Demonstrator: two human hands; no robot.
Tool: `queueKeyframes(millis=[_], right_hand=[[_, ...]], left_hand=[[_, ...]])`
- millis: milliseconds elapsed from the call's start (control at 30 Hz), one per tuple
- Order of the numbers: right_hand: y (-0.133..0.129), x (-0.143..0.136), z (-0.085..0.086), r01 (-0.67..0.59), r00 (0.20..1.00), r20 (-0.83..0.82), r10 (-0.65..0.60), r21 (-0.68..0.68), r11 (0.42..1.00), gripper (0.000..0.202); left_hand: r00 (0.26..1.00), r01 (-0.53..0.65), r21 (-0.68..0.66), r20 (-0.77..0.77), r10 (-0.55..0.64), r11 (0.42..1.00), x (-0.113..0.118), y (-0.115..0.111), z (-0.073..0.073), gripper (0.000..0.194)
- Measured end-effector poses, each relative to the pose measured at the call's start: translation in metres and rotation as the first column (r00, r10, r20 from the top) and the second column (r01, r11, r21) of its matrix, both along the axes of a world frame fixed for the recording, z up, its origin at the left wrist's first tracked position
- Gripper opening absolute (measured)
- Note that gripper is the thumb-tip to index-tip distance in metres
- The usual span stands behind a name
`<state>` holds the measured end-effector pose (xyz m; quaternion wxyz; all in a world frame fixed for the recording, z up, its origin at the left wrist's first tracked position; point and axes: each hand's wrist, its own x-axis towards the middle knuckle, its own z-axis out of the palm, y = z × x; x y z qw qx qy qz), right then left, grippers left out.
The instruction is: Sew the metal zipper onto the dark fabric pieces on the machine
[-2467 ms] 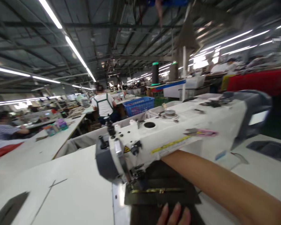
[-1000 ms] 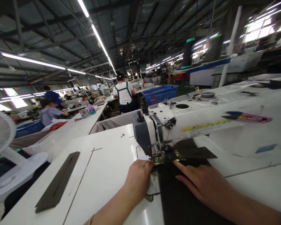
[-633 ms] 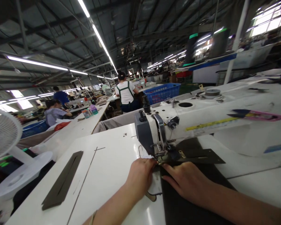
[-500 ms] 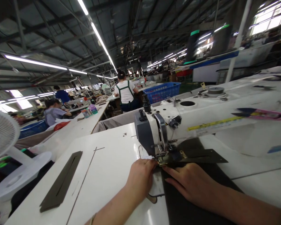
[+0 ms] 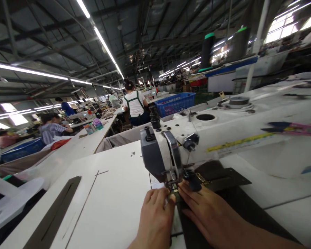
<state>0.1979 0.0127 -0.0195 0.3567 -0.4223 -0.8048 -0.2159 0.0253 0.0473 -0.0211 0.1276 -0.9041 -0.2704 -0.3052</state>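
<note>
Dark flat fabric panel [image 5: 238, 211] laid on white sewing table [image 5: 111, 193], leading edge under needle area of white and grey industrial sewing machine [image 5: 186, 145]. Gold zipper strip [image 5: 202, 178] visible on panel just behind presser foot, beside a dark flat piece [image 5: 226, 178] lying past the needle. Judged: seam in progress near the front edge; most of panel length toward the body not yet fed through.

Left hand [image 5: 155, 218] resting palm down at left of needle plate, fingers together, tips touching panel edge. Right hand [image 5: 209, 216] pressed flat on panel, fingers extended toward presser foot, fingertips very close to needle.

Surroundings: dark slotted template strip [image 5: 53, 216] lying well apart at left on same table. Pink-handled thread snips [image 5: 292, 128] on machine arm. Blue plastic basket [image 5: 175, 103] beyond machine. Person in white shirt with green straps [image 5: 133, 103] seated with back turned at next station. Machine head blocking view of needle point itself.
</note>
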Motion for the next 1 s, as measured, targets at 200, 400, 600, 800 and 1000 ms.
queueKeyframes(millis=[200, 400, 600, 800, 1000], right_hand=[[-0.001, 0.008, -0.005, -0.059, 0.998, 0.022, 0.065, -0.197, 0.979, 0.035], [0.005, 0.010, -0.008, -0.084, 0.995, 0.025, 0.093, -0.240, 0.967, 0.031], [0.008, 0.010, -0.006, -0.077, 0.995, 0.035, 0.088, -0.254, 0.964, 0.029], [0.009, 0.010, -0.006, -0.066, 0.996, 0.044, 0.083, -0.300, 0.952, 0.026], [0.011, 0.008, 0.001, -0.072, 0.995, 0.033, 0.095, -0.429, 0.900, 0.031]], left_hand=[[0.995, 0.033, -0.041, -0.095, -0.036, 0.999, 0.000, -0.001, 0.012, 0.022], [0.992, -0.009, -0.065, -0.123, 0.001, 0.998, 0.004, 0.000, 0.011, 0.020], [0.997, -0.002, -0.087, -0.076, -0.005, 0.996, 0.004, 0.004, 0.008, 0.024], [0.999, 0.018, -0.044, -0.040, -0.020, 0.999, 0.003, 0.008, 0.004, 0.022], [0.999, -0.004, -0.033, -0.033, 0.002, 0.999, 0.003, 0.012, -0.001, 0.011]])
